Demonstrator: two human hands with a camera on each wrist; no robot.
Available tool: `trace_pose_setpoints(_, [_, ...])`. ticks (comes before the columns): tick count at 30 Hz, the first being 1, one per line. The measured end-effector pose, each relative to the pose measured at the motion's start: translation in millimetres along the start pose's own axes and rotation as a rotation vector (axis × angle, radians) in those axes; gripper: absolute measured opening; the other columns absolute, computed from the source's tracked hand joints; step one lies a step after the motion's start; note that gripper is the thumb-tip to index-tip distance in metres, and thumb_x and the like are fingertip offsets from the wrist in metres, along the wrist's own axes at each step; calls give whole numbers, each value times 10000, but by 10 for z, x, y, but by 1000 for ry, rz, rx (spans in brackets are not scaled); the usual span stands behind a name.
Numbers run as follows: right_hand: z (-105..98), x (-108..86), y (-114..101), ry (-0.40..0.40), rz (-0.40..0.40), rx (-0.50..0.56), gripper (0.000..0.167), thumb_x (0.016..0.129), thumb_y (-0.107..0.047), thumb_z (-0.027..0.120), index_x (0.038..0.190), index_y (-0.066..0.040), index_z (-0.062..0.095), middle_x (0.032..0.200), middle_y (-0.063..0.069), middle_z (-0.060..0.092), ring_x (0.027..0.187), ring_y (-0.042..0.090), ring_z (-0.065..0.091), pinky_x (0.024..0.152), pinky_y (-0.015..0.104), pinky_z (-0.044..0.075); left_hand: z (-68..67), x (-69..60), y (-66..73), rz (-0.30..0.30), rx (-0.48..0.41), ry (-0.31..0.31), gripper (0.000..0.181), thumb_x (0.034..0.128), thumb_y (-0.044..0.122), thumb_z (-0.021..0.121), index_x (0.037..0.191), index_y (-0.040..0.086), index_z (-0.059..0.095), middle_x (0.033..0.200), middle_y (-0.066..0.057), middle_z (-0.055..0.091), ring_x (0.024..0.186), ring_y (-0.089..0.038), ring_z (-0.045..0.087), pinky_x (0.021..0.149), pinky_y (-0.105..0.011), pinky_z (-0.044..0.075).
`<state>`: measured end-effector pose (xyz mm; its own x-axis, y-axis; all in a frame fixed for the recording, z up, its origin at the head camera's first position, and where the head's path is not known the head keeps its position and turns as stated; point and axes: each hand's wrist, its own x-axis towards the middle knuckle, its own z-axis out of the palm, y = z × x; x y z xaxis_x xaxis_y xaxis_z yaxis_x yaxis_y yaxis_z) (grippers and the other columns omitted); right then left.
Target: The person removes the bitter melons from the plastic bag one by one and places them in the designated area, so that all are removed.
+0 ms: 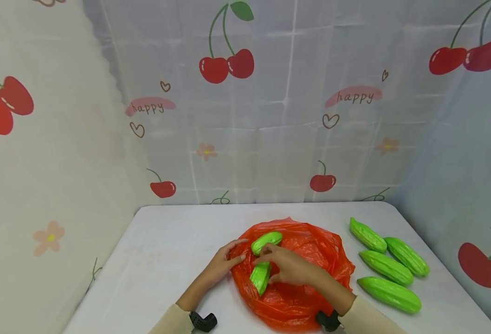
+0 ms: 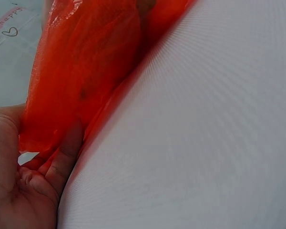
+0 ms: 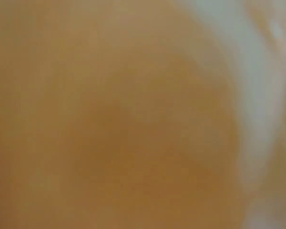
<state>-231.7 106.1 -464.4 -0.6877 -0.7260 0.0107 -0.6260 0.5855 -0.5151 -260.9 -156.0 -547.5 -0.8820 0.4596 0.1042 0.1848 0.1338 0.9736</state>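
A red plastic bag [image 1: 308,246] lies spread open on the table, with two green ribbed gourds showing inside. My left hand [image 1: 222,264] holds the bag's left rim; the left wrist view shows the red film [image 2: 81,76] between the thumb and fingers [image 2: 66,155]. My right hand [image 1: 289,266] reaches over the bag and grips the lower gourd [image 1: 261,278], its fingers curled across the upper part and its thumb at the right side. Just beyond those fingers lies the upper gourd [image 1: 267,242]. The right wrist view is a brown blur.
Several more green gourds lie at the table's right, among them a front one [image 1: 389,294] and a back one [image 1: 367,235]. The white table [image 1: 178,232] meets cherry-printed curtains [image 1: 262,153] at the back and both sides.
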Motion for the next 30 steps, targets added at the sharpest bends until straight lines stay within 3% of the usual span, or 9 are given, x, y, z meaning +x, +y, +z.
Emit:
trace_pose_setpoints(5, [16,1,-7,-23,13,-29,512,825,-155,852,1300,-260,692,1421,10,572,1293,238,548,1025,453,505,3,4,-29,18,-11,-5,459,1028,226,614,1474,185,511,1546,-80,451,1345,-253,500,951,-295,539])
trace_pose_setpoints(9, [17,4,-15,-30,17,-24,518,827,-137,848,1303,-243,674,1416,-10,599,1356,248,512,1060,484,470,8,5,-35,20,-14,-6,462,1032,219,606,1478,160,503,1540,-112,454,1305,-242,534,934,-301,549])
trace_pose_setpoints(14, [-1,-1,-37,-47,29,-51,525,830,-136,846,1319,-223,678,1398,23,596,1307,259,542,1033,479,495,14,-4,-21,7,-6,-2,462,1031,231,609,1479,180,505,1542,-90,455,1306,-240,537,933,-296,549])
trace_pose_setpoints(19, [-1,-7,-42,-61,32,-67,500,825,-156,852,1297,-211,695,1319,-19,571,1175,179,581,997,408,526,13,-1,-6,-4,-6,-3,464,1027,235,614,1478,209,506,1533,-57,468,1286,-230,554,925,-299,554])
trace_pose_setpoints(25, [-26,-20,-52,-39,48,-61,461,816,-161,859,1245,-205,696,1335,-46,628,1269,209,566,1037,457,495,13,14,-20,14,0,-4,456,1030,214,609,1473,171,510,1522,-93,475,1280,-239,552,933,-281,546])
trace_pose_setpoints(30, [-100,-40,-66,-11,42,-21,461,804,-166,868,1236,-171,709,1267,-79,661,1217,179,596,1023,425,509,3,14,-21,15,-2,1,461,1027,195,613,1474,158,508,1527,-97,471,1318,-274,523,951,-262,531])
